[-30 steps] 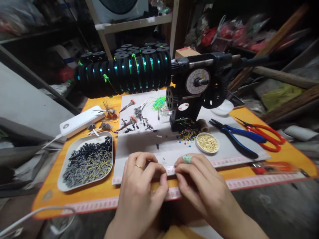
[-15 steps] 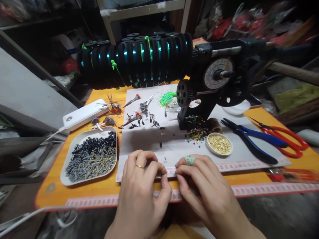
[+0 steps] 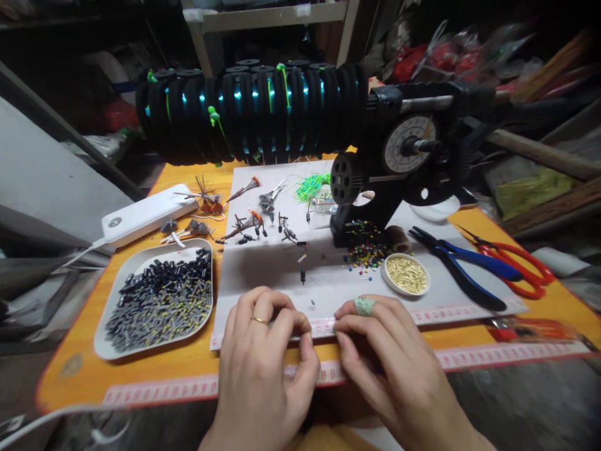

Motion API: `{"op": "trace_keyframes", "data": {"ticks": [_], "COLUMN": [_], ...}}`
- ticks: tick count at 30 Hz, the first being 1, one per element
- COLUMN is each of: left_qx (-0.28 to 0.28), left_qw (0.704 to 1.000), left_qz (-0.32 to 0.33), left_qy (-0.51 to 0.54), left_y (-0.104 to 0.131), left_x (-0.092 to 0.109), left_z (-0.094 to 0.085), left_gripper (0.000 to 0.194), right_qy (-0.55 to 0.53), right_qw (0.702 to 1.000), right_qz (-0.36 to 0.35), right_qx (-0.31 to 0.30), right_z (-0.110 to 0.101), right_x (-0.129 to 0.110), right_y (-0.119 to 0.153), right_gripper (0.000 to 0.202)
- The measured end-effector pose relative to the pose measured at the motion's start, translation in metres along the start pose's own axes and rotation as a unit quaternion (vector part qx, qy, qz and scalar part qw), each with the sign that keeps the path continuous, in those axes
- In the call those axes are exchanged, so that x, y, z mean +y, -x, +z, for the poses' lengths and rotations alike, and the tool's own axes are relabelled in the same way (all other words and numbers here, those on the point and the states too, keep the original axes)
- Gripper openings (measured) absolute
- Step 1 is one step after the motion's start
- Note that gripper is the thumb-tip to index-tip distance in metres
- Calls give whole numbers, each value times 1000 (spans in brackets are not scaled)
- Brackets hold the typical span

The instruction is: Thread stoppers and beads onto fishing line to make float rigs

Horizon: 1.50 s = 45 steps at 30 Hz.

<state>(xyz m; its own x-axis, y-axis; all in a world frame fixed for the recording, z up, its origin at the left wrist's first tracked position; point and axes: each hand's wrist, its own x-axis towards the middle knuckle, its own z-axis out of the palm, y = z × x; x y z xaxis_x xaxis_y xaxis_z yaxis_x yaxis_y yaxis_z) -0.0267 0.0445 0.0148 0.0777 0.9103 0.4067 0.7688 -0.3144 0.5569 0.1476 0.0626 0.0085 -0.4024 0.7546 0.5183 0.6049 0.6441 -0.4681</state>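
Note:
My left hand (image 3: 267,357), with a gold ring (image 3: 260,321), has its thumb and index fingertips pressed together over the white board's front edge. My right hand (image 3: 385,351), green tape (image 3: 364,305) around one finger, makes a similar pinch a little to the right. Whatever lies between the fingertips is too fine to make out. Just beyond the hands, a small black cylindrical piece (image 3: 303,276) is above or on the white board (image 3: 263,275); I cannot tell which. A tiny grey bit (image 3: 312,302) shows nearer the fingers.
A black machine with a ribbed roller (image 3: 253,119) spans the back. Left is a tray (image 3: 107,338) of small black and grey pieces. On the right are a dish (image 3: 387,283) of gold bits, blue-black pliers (image 3: 462,263), red-handled scissors (image 3: 521,266) and coloured-head pins (image 3: 369,254).
The camera view has shifted slightly, so the tray and table appear farther left. Both hands keep their pinched poses, with fingertips slightly farther apart.

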Motion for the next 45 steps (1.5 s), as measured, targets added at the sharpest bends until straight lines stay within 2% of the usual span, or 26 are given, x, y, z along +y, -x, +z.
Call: {"op": "trace_keyframes", "data": {"ticks": [8,14,20,33,40,45], "left_qx": [-9,5,-13,-15,-17,-12], "left_qw": [999,999,996,997,997,999], "left_qz": [36,27,69,60,61,35], "left_qy": [-31,-27,-52,-52,-51,-37], "left_y": [0,0,-2,-2,-2,-1], "left_x": [-5,-6,-10,-9,-10,-7], "left_z": [-1,2,0,-1,1,2], "left_gripper": [17,16,18,19,19,18], "right_qy": [18,28,27,23,28,33], "right_qw": [1000,999,999,999,999,999], "right_qz": [17,14,23,38,32,18], "right_qx": [-1,-6,-7,15,7,-13], "right_z": [-8,-13,-15,-14,-16,-17], "right_x": [8,12,15,14,15,17], "right_y": [9,11,15,12,14,15], "right_gripper": [12,15,17,14,14,15]}}
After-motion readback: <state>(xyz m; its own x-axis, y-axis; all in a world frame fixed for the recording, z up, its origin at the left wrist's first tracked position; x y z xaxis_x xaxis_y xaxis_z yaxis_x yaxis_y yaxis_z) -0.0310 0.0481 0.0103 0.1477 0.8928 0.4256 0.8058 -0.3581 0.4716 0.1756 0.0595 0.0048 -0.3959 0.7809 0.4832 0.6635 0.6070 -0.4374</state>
